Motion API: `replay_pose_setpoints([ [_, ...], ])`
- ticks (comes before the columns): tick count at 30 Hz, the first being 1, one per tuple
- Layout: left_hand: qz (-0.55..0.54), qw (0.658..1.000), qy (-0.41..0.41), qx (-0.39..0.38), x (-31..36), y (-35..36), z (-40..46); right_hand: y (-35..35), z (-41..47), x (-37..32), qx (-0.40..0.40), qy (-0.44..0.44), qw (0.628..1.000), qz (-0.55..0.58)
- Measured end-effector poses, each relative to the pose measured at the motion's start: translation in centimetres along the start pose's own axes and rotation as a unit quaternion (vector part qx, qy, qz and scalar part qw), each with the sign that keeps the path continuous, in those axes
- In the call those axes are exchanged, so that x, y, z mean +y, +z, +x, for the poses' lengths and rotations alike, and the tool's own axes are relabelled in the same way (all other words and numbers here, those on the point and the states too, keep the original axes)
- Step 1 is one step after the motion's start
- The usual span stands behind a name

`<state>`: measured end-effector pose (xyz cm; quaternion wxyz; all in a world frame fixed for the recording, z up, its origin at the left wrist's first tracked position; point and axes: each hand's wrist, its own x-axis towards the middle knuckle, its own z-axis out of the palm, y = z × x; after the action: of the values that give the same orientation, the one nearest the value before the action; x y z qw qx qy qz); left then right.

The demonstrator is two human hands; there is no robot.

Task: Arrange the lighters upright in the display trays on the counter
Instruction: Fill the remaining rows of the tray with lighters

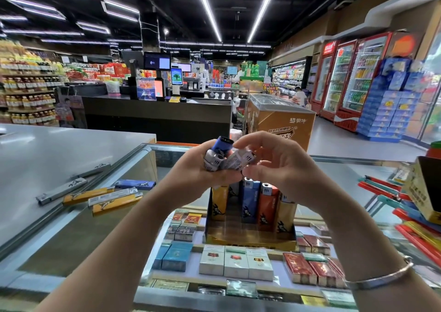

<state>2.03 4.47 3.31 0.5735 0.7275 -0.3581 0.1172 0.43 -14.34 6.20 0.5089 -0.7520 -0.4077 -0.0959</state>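
Head view: left hand grips blue and silver-capped lighters.

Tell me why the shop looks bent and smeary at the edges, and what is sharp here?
Head view: the wide lens bows the ceiling light strips and counter; shelves and fridges at the sides are blurred; the hands' lighters and the display tray are fairly sharp; the glass countertop shows pale glare.

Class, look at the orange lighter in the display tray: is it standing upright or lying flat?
Upright. The orange lighter stands in the yellow cardboard display tray with its silver metal cap on top, beside the blue lighter.
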Motion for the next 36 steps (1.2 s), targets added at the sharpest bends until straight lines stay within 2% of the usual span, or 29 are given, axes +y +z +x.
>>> replay_pose_setpoints([
  [3, -0.014, 0.999, -0.038, 0.007, 0.1, -0.4, -0.2, -0.3, 0.0, 0.2, 0.024, -0.003, 0.999, 0.025],
  [9, 0.013, 0.987, -0.093, 0.133, -0.5, -0.8, 0.2, -1.1, 0.3, 0.9, 0.220, -0.004, 0.975, 0.025],
  [12, 0.070, 0.977, -0.142, 0.143, -1.6, -1.2, 0.4, -0.9, 0.6, 1.4, 0.255, -0.002, 0.966, -0.027],
  [16, 0.075, 0.972, -0.186, 0.125, -2.4, -1.4, 0.4, 0.2, 1.2, 2.2, 0.232, -0.002, 0.964, -0.127],
  [22, 0.057, 0.970, -0.198, 0.127, -2.4, -1.5, 0.3, 0.6, 2.1, 1.8, 0.166, -0.019, 0.937, -0.308],
  [30, 0.059, 0.971, -0.193, 0.126, -2.2, -1.4, 0.2, 1.3, 3.2, 1.7, -0.001, 0.025, 0.921, -0.388],
  [36, 0.070, 0.971, -0.192, 0.123, -2.3, -1.4, 0.3, 2.6, 4.0, 2.3, -0.021, 0.075, 0.900, -0.429],
])
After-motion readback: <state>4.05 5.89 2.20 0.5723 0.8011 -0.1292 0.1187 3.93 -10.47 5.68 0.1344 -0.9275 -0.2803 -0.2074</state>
